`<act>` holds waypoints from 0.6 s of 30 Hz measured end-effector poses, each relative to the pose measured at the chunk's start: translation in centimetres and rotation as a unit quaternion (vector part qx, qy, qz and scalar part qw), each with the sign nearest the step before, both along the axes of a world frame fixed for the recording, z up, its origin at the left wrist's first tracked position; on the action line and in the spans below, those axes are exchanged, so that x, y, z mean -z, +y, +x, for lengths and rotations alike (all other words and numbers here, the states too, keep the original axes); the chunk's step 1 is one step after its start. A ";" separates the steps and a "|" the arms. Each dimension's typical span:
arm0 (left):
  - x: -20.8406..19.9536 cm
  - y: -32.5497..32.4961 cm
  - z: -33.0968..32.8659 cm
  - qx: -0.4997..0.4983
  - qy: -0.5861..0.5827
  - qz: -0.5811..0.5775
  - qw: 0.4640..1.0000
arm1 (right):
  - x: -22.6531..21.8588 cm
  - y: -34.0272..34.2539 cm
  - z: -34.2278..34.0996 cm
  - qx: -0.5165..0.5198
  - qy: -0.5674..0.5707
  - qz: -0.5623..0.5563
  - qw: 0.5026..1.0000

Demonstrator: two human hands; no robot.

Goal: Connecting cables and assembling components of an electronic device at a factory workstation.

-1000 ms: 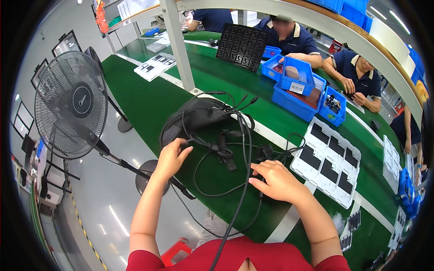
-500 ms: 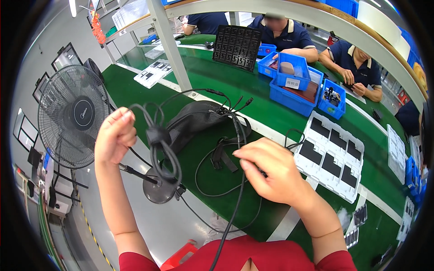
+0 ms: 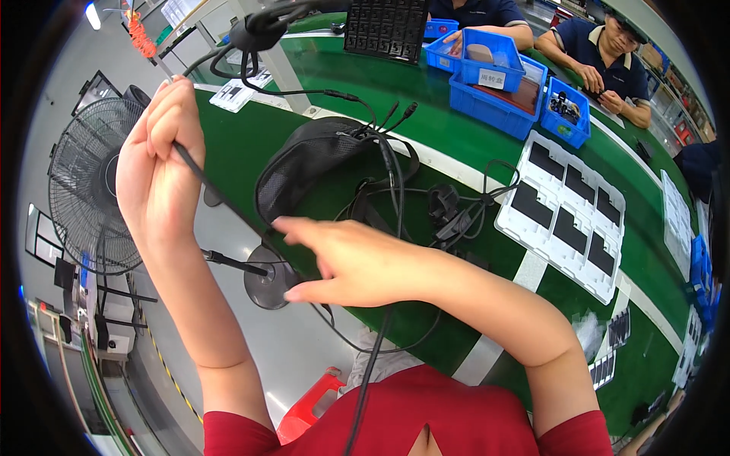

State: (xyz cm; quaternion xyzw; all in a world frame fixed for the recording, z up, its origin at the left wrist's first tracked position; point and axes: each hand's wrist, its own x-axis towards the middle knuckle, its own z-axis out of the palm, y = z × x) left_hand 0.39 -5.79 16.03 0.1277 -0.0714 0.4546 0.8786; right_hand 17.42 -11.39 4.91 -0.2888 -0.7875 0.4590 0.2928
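Cable bundle between bag and tray on table; bins behind tray; fan left.

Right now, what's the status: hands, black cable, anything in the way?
Left hand raised, closed on black cable. Right hand open, fingertips near cable, contact unclear. Possible obstruction: black mesh bag beyond right hand.

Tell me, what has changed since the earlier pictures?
The left hand rose up and leftward from near the table, closing on a thin black cable; a tied bundle of black cable went up with it. The right hand moved leftward, now open. The black mesh bag and the rectangular white plastic tray of black pieces stayed on the green table.
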 end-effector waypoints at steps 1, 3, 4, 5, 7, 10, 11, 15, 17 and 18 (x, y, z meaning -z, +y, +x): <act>-0.1 0.0 0.0 -0.016 -0.032 -0.011 0.999 | 0.6 0.1 -1.3 -0.022 0.052 0.026 0.998; 0.3 0.2 -0.6 -0.032 -0.052 -0.019 0.998 | -0.1 0.4 -2.5 -0.105 0.036 -0.024 0.994; 0.4 0.3 -1.0 -0.055 -0.057 -0.020 0.997 | -0.5 0.5 -3.1 -0.110 0.038 -0.023 0.993; 0.6 0.3 -1.2 -0.077 -0.061 -0.020 0.995 | -1.0 0.5 -3.5 -0.096 0.041 0.026 0.994; 1.7 0.0 -1.6 -0.156 0.078 0.068 0.982 | -2.4 0.4 -3.5 -0.080 0.046 0.074 0.993; 6.0 -1.8 -1.6 -0.286 0.350 0.230 0.862 | -5.3 0.3 -1.9 0.001 0.074 0.163 0.984; 8.1 -3.0 -2.7 -0.279 0.422 0.265 0.821 | -6.2 0.3 -1.8 0.014 0.121 0.223 0.967; 14.6 -7.6 -6.5 0.021 0.728 0.357 0.585 | -10.3 0.8 -0.6 -0.011 -0.027 0.233 0.972; 16.6 -8.3 -5.6 -0.076 0.751 0.501 0.423 | -10.3 1.2 -0.7 0.038 0.006 0.249 0.968; 16.3 -8.6 -5.3 -0.091 0.769 0.519 0.363 | -10.2 1.6 -0.7 0.069 0.013 0.329 0.942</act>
